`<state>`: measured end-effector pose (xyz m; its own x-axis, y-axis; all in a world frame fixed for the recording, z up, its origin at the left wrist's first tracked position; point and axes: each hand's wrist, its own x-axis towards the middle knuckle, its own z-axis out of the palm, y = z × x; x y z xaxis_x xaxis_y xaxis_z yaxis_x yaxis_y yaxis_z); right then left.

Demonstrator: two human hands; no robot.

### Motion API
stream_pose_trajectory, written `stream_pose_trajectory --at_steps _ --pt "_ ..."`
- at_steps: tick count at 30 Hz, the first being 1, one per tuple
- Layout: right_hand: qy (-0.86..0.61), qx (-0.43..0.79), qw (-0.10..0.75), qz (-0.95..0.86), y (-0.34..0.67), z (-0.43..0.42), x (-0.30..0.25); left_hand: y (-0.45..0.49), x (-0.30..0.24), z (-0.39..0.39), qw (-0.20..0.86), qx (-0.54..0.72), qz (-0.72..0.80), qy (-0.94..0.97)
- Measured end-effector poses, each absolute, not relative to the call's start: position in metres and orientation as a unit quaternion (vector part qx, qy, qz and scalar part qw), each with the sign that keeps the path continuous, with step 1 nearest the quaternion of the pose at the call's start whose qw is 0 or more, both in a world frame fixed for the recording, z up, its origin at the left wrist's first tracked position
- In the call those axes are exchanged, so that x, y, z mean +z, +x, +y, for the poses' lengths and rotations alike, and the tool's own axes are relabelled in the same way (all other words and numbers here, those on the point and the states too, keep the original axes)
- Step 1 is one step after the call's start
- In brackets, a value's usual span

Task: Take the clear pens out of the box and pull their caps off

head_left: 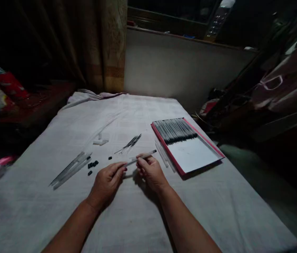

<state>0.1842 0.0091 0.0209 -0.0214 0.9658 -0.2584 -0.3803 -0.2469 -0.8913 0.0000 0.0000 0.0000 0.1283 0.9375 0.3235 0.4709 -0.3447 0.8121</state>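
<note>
A slim clear pen [149, 154] with a dark end lies slantwise between my two hands above the cloth. My left hand [107, 181] pinches its lower left end. With thumb and fingers, my right hand [150, 171] grips it nearer the dark end, which points up and right. Just beyond the hands lie several thin dark refills [132, 142]. Small black plugs [93, 164] are scattered left of my left hand, beside a bundle of clear pen barrels [71, 170]. Several clear caps [101, 142] rest farther back.
To the right, a shallow red-edged box [194, 154] holds a row of dark-ended pens [176, 130] in its far half. Loose clear tubes [163, 153] lie along its left side. A white cloth [127, 225] covers the table; a curtain [113, 45] hangs behind.
</note>
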Motion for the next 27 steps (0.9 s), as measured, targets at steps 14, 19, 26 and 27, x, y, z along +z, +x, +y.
stream_pose_trajectory --at_steps 14,19,26,27 --pt "-0.694 0.173 0.4 -0.573 0.319 0.116 0.066 -0.006 0.0 0.006 0.391 0.405 0.541 0.624" --pt "-0.765 0.08 0.24 -0.592 0.349 0.147 0.053 -0.005 -0.001 0.007 0.391 0.419 0.541 0.615" --pt "-0.774 0.051 0.188 -0.602 0.347 0.155 0.043 -0.004 0.001 0.006 0.398 0.427 0.545 0.602" --pt "-0.775 0.048 0.187 -0.602 0.348 0.157 0.044 -0.004 0.002 0.006 0.4 0.426 0.547 0.6"
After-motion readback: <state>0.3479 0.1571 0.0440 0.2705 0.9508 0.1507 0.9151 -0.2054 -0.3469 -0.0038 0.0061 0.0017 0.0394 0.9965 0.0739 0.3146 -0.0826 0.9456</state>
